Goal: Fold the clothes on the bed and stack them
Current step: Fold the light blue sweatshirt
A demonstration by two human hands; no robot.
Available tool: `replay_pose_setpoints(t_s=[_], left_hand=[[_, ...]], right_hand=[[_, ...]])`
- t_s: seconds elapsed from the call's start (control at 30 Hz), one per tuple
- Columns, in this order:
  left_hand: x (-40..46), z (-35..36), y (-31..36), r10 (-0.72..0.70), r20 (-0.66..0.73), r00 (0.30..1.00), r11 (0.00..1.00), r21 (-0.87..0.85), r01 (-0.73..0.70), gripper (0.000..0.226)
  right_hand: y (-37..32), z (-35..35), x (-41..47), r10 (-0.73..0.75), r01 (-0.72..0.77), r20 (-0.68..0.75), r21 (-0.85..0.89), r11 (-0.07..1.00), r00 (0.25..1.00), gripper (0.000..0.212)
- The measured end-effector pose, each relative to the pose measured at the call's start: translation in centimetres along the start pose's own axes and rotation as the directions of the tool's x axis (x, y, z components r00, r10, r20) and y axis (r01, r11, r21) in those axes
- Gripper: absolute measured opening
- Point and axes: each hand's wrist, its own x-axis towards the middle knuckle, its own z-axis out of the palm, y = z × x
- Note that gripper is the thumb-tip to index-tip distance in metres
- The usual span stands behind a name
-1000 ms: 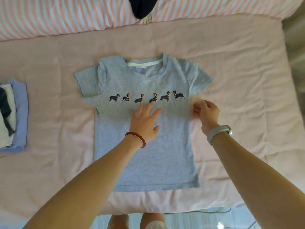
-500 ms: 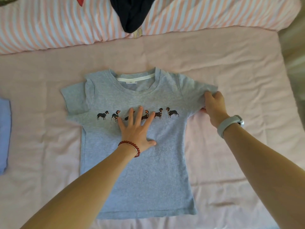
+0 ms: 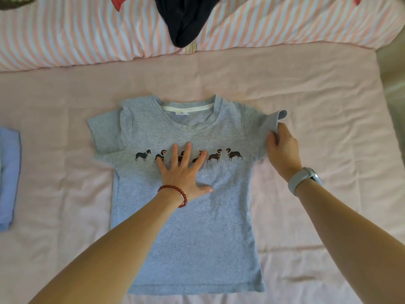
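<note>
Grey cotton fills the middle of the frame: a short-sleeved T-shirt lies face up and flat on the pink bedsheet, neckline toward the top, a row of small printed dogs running across the chest. The left hand, a red bead bracelet at its wrist, lies spread and flat on the chest, fingers straight, pressing the cloth over the dogs. At centre right the right hand, with a pale wristband behind it, pinches the sleeve, whose edge curls up off the sheet. A folded blue garment sits at the left edge. Along the top, a striped pillow carries a dark garment.
</note>
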Motion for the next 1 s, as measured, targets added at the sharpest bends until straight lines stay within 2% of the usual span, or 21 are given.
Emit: replay_pose_setpoints(t_s=[0.1, 0.17, 0.27, 0.4, 0.43, 0.5, 0.57, 0.63, 0.7, 0.73, 0.8, 0.87, 0.9, 0.93, 1.0], left_hand=[[0.2, -0.5, -0.6, 0.019, 0.044, 0.999, 1.000, -0.025, -0.018, 0.093], [0.3, -0.5, -1.0, 0.037, 0.048, 0.998, 0.999, -0.041, -0.035, 0.090], [0.5, -0.2, -1.4, 0.061, 0.065, 0.996, 0.997, -0.057, -0.057, 0.089], [0.4, -0.6, -1.5, 0.089, 0.052, 0.995, 0.986, -0.147, -0.080, 0.079], [0.3, -0.7, -1.7, 0.096, -0.006, 0.995, 0.974, -0.207, -0.095, 0.072], [-0.4, -0.9, -2.7, 0.044, -0.249, 0.968, 0.883, -0.444, -0.154, 0.053], [-1.3, -1.1, -4.7, -0.181, -0.479, 0.859, 0.767, -0.615, -0.181, 0.046], [-1.9, -1.0, -7.4, -0.416, -0.553, 0.722, 0.735, -0.672, -0.091, 0.044], [-2.3, -1.5, -10.1, -0.633, -0.458, 0.624, 0.652, -0.750, 0.111, 0.035], [-2.2, -1.8, -11.6, -0.724, -0.369, 0.582, 0.572, -0.793, 0.209, 0.037], [-1.5, -2.2, -14.9, -0.838, -0.180, 0.515, 0.390, -0.858, 0.335, 0.051], [-0.6, -2.6, -17.4, -0.846, -0.004, 0.534, 0.206, -0.925, 0.319, 0.067], [-0.1, -2.7, -18.2, -0.818, 0.057, 0.572, 0.112, -0.960, 0.256, 0.074], [0.2, -2.8, -18.6, -0.789, 0.094, 0.607, 0.040, -0.978, 0.203, 0.076], [0.8, -3.5, -18.7, -0.739, 0.119, 0.663, -0.010, -0.986, 0.167, 0.063]], right_hand=[[-0.8, 0.5, -0.1, -0.153, 0.130, -0.104, -0.200, 0.971, 0.983, 0.022], [-1.2, 0.7, 0.0, -0.246, 0.207, -0.118, -0.274, 0.939, 0.962, 0.028], [-2.1, 0.5, 0.1, -0.215, 0.186, -0.052, -0.332, 0.925, 0.975, 0.032], [-5.1, 1.3, -0.9, -0.284, 0.289, 0.082, -0.469, 0.834, 0.955, 0.046], [-6.0, 2.0, -1.2, -0.282, 0.307, 0.126, -0.485, 0.819, 0.951, 0.046], [-7.5, 4.1, -1.8, -0.274, 0.349, 0.220, -0.487, 0.801, 0.936, 0.046], [-8.5, 6.5, -2.4, -0.228, 0.356, 0.335, -0.397, 0.846, 0.914, 0.048], [-8.4, 8.7, -3.2, -0.114, 0.307, 0.468, -0.358, 0.882, 0.876, 0.054], [-7.9, 10.0, -3.6, -0.012, 0.289, 0.543, -0.428, 0.856, 0.840, 0.058], [-8.0, 10.1, -3.8, -0.018, 0.292, 0.508, -0.464, 0.836, 0.861, 0.055], [-8.3, 10.2, -4.2, -0.221, 0.354, 0.308, -0.489, 0.797, 0.925, 0.045], [-8.6, 10.3, -4.3, -0.382, 0.426, 0.194, -0.506, 0.750, 0.904, 0.047], [-8.7, 10.6, -4.1, -0.398, 0.447, 0.209, -0.513, 0.733, 0.893, 0.049], [-8.8, 11.0, -4.0, -0.360, 0.448, 0.266, -0.514, 0.732, 0.894, 0.051], [-8.6, 12.0, -3.8, -0.209, 0.387, 0.368, -0.517, 0.764, 0.906, 0.056]])
